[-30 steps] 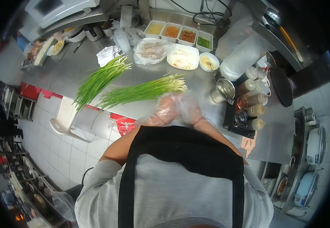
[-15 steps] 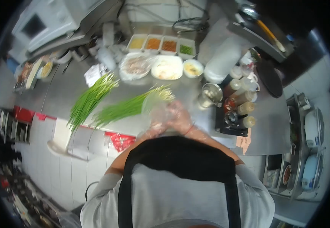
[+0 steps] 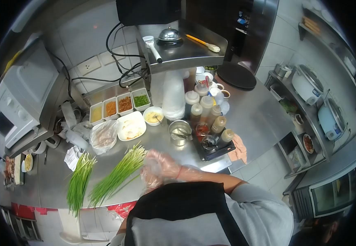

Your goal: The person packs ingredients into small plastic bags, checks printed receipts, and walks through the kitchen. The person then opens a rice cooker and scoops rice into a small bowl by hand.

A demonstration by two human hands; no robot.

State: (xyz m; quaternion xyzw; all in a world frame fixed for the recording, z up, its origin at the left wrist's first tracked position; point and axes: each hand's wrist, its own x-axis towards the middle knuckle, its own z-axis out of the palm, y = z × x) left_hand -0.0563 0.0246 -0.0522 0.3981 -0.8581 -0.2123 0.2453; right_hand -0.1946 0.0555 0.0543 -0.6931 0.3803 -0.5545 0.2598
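Observation:
Clear plastic gloves cover both hands, which are close together in front of the apron. My right hand (image 3: 163, 161) has its fingers curled inward over crumpled, clear plastic; what lies in them, if anything, is hidden. Just below it, against the apron, my left hand (image 3: 150, 177) shows only in part, its fingers blurred by the glove. Left of the hands lies a bundle of green chives (image 3: 118, 174), white ends toward the back. A second chive bundle (image 3: 79, 180) lies farther left, reaching over the counter's front edge.
Behind the chives stand a plastic-covered bowl (image 3: 104, 135), a white dish (image 3: 131, 126) and several topping containers (image 3: 124, 105). A steel pot (image 3: 180, 133) and a black caddy (image 3: 215, 151) of squeeze bottles are to the right. A raised steel shelf (image 3: 186, 57) overhangs the back.
The view has swung to the right and up. Both hands stay together at the apron; the translucent plastic seen above them is now bunched at the hands. The chive bundles remain on the counter.

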